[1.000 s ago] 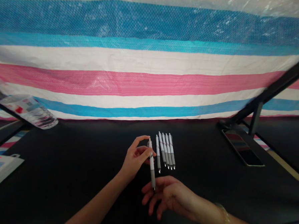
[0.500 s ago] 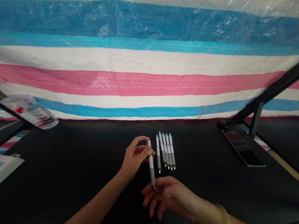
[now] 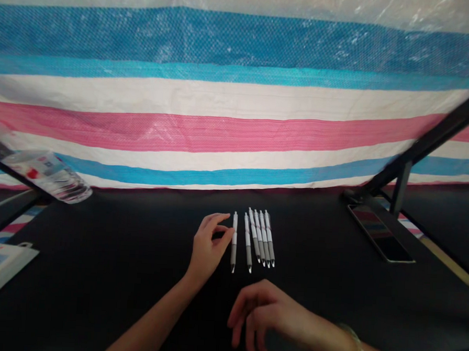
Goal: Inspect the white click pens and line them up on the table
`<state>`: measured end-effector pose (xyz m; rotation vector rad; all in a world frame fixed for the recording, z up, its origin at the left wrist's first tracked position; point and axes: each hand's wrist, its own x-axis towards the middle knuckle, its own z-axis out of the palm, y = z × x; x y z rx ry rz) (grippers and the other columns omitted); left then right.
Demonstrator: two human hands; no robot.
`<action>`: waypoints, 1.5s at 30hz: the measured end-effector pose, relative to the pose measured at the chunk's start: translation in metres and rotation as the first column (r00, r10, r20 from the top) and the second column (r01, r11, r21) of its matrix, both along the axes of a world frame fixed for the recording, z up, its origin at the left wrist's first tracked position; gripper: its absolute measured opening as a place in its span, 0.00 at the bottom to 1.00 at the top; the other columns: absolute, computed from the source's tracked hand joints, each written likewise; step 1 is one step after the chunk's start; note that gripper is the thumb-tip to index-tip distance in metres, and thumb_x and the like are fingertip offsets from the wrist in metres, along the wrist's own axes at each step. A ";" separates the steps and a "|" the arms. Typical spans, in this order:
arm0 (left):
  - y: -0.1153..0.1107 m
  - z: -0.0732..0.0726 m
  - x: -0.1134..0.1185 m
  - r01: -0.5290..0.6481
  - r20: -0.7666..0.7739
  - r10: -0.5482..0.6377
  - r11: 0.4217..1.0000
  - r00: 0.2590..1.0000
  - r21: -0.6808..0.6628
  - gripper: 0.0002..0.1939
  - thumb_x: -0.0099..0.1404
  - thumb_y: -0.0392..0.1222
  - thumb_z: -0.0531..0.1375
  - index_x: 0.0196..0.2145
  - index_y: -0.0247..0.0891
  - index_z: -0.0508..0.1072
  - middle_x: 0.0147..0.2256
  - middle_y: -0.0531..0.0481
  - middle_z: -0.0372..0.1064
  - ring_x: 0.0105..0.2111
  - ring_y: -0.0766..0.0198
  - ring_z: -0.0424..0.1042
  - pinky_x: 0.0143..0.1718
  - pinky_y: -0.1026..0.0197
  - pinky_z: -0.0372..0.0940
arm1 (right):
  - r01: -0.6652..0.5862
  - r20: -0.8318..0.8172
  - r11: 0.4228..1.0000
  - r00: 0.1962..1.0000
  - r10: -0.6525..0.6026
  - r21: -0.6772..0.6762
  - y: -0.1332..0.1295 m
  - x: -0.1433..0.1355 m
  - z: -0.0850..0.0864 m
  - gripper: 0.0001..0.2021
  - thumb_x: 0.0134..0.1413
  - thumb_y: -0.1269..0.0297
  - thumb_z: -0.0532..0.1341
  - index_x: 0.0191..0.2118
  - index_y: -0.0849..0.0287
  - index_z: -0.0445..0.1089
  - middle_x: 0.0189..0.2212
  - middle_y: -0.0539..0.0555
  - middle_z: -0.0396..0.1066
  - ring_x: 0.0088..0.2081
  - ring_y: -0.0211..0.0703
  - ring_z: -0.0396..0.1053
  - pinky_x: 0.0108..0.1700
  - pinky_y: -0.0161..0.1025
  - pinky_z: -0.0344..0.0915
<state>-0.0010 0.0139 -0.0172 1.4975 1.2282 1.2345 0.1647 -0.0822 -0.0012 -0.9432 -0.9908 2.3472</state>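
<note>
A white pen with a grey grip (image 3: 234,243) lies on the black tabletop, its tip towards me. Just left of it is my left hand (image 3: 211,245), thumb and fingers apart; the thumb tip is at the pen's side, and I cannot tell if it touches. To the right, another pen of the same kind (image 3: 247,244) lies by itself, beside a close row of several more pens (image 3: 263,237). Nearer to me, my right hand (image 3: 261,313) hangs over the table below the pens, fingers loosely bent and spread, holding nothing.
A phone (image 3: 381,233) lies at the right beside a black metal stand (image 3: 402,187). At the left are a clear plastic bottle (image 3: 53,174), tilted, and a white box-like object (image 3: 1,268). A striped sheet (image 3: 236,133) hangs behind the table.
The pen that my left hand held up is now down on the table, left of the others, and that hand's fingers have parted from it. My right hand has moved slightly towards me.
</note>
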 end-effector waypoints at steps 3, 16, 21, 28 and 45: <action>-0.002 -0.001 0.000 0.096 -0.047 -0.096 0.995 0.994 -0.005 0.12 0.64 0.39 0.62 0.46 0.40 0.77 0.50 0.43 0.67 0.37 0.61 0.76 0.31 0.61 0.76 | 0.052 -0.022 0.997 0.998 -0.051 0.060 0.003 0.002 0.000 0.15 0.36 0.68 0.57 0.34 0.65 0.73 0.26 0.55 0.76 0.19 0.37 0.71 0.18 0.28 0.62; -0.012 0.008 -0.009 0.691 -0.615 -0.464 0.698 0.638 0.189 0.25 0.52 0.51 0.74 0.46 0.41 0.78 0.49 0.41 0.73 0.45 0.51 0.74 0.49 0.50 0.70 | -0.539 0.486 0.127 0.601 -0.634 0.833 0.042 0.053 0.028 0.13 0.55 0.76 0.57 0.44 0.59 0.72 0.41 0.58 0.73 0.47 0.51 0.67 0.51 0.50 0.63; -0.010 0.003 -0.006 0.656 -0.609 -0.434 0.729 0.664 0.196 0.14 0.57 0.44 0.72 0.40 0.40 0.76 0.48 0.43 0.73 0.45 0.54 0.75 0.49 0.54 0.69 | -0.661 0.585 0.096 0.576 -0.571 0.745 0.041 0.053 0.028 0.12 0.57 0.75 0.59 0.47 0.58 0.71 0.48 0.58 0.72 0.53 0.52 0.64 0.57 0.52 0.61; -0.011 -0.001 -0.004 0.638 -0.632 -0.397 0.741 0.666 0.208 0.14 0.59 0.41 0.70 0.41 0.40 0.74 0.50 0.42 0.75 0.48 0.52 0.75 0.51 0.51 0.69 | -0.758 0.626 0.043 0.503 -0.595 0.650 0.038 0.048 0.020 0.15 0.56 0.77 0.60 0.48 0.58 0.71 0.51 0.58 0.72 0.54 0.53 0.65 0.58 0.55 0.60; -0.012 0.000 0.000 0.622 -0.642 -0.359 0.746 0.678 0.239 0.09 0.64 0.40 0.67 0.40 0.37 0.74 0.45 0.43 0.74 0.44 0.54 0.74 0.46 0.54 0.70 | -0.774 0.497 -0.201 0.558 -0.664 0.600 0.036 0.039 0.012 0.05 0.65 0.72 0.60 0.37 0.60 0.71 0.39 0.56 0.73 0.44 0.50 0.67 0.53 0.50 0.63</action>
